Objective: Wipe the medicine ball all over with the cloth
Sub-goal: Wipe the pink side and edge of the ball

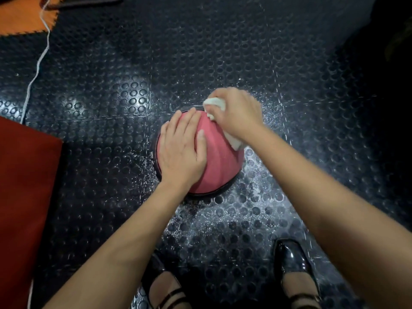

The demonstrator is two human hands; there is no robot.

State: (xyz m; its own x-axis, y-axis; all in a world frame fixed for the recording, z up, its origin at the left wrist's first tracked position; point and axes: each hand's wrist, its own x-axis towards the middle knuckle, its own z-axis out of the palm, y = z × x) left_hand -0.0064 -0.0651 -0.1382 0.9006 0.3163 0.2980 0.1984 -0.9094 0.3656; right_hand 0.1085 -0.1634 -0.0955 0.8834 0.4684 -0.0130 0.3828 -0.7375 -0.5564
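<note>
Two glossy black strapped shoes [289,264] are standing at the near edge of the dark studded rubber floor [223,52], toes pointing toward the work. Beyond them, both bare forearms are reaching forward and meeting over the pink medicine ball [219,162], which is sitting on the floor near the middle of the view with a dark band showing around its lower edge.

The left hand [181,150] is lying flat on the ball's left side, fingers straight and close together, thumb spread out across the pink surface, pressing without curling around anything. The right hand [237,113] is sitting a little farther away on the ball's upper right, its fingers curled around the white cloth [234,141]. It is bunching the cloth against the ball, with one end poking out by the knuckles and another trailing below the wrist.

The ball is showing a matte pink skin with faint ribs running along its curve.

To the left a dark red mat [24,197] is covering the floor. Farther off, a thin white cord [36,68] is running up toward an orange patch [22,16] in the far left corner.
</note>
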